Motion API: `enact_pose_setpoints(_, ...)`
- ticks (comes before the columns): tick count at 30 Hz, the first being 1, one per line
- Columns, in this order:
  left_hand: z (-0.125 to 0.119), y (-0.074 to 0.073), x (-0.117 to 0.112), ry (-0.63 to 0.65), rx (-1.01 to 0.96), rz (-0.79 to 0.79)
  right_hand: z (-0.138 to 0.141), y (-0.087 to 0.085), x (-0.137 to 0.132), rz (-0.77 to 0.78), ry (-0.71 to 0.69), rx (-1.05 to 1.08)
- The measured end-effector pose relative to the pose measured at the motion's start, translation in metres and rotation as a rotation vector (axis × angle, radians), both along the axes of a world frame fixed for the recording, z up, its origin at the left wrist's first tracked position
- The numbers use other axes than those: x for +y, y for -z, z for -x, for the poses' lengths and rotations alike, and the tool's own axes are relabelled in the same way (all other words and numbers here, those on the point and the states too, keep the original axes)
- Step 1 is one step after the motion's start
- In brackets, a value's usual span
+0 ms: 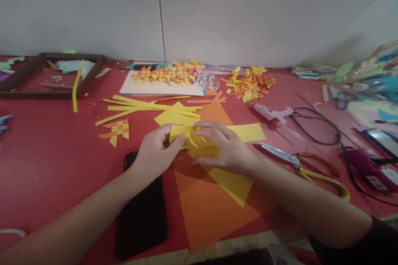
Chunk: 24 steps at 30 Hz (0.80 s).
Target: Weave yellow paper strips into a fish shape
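Note:
My left hand (pixel 158 147) pinches the left end of a yellow paper piece (pixel 177 133), thumb on top. At its right end, my right hand (pixel 228 147) has its fingers curved around the paper, which bends up between them. Below the hands lie a sheet of orange paper (pixel 199 211) and yellow paper (pixel 236 184). A yellow strip (pixel 247 132) sticks out beyond my right hand. Yellow paper strips (pixel 149 108) lie behind my left hand, with a woven yellow-and-orange paper fish (pixel 116 129) to their front left.
Scissors (pixel 289 159) and a pink glue gun (pixel 272 114) with its cord lie right. A black phone (pixel 143 215) is under my left forearm. Behind are woven fish (pixel 168 73) on a pad, paper scraps (pixel 250 85) and a brown frame (pixel 40 94).

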State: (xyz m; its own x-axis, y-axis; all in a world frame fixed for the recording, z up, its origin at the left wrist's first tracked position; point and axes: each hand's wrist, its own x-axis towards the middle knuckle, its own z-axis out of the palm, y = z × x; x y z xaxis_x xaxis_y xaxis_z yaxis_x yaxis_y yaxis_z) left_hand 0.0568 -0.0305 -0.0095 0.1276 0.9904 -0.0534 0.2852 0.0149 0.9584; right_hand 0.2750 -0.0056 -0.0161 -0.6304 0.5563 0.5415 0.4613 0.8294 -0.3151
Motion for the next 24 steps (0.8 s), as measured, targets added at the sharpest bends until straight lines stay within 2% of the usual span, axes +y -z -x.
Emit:
enact_pose_setpoints(4, -0.001, 0.000, -0.005, 0.029, 0.085, -0.080, 0.003, 0.008, -0.001, 0.076, 0.035, 0.074)
enact_pose_setpoints(9, 0.000, -0.001, -0.005, 0.054, 0.181, -0.107, -0.002, 0.003, 0.003, 0.092, 0.018, 0.051)
enact_pose_setpoints(13, 0.001, 0.003, -0.005, 0.071, 0.176, -0.213, -0.001, 0.001, 0.000, 0.104, -0.009, 0.024)
enact_pose_setpoints(16, 0.002, 0.007, -0.005, 0.130, 0.192, -0.384, -0.001, 0.003, -0.002, 0.056, -0.017, -0.023)
enact_pose_setpoints(20, 0.000, 0.008, -0.008, 0.248, 0.385, -0.610, -0.002, 0.002, -0.001, -0.044, -0.014, -0.114)
enact_pose_setpoints(24, -0.003, 0.005, -0.013, 0.170, 0.406, -0.642, -0.001, -0.003, -0.002, -0.191, 0.002, -0.129)
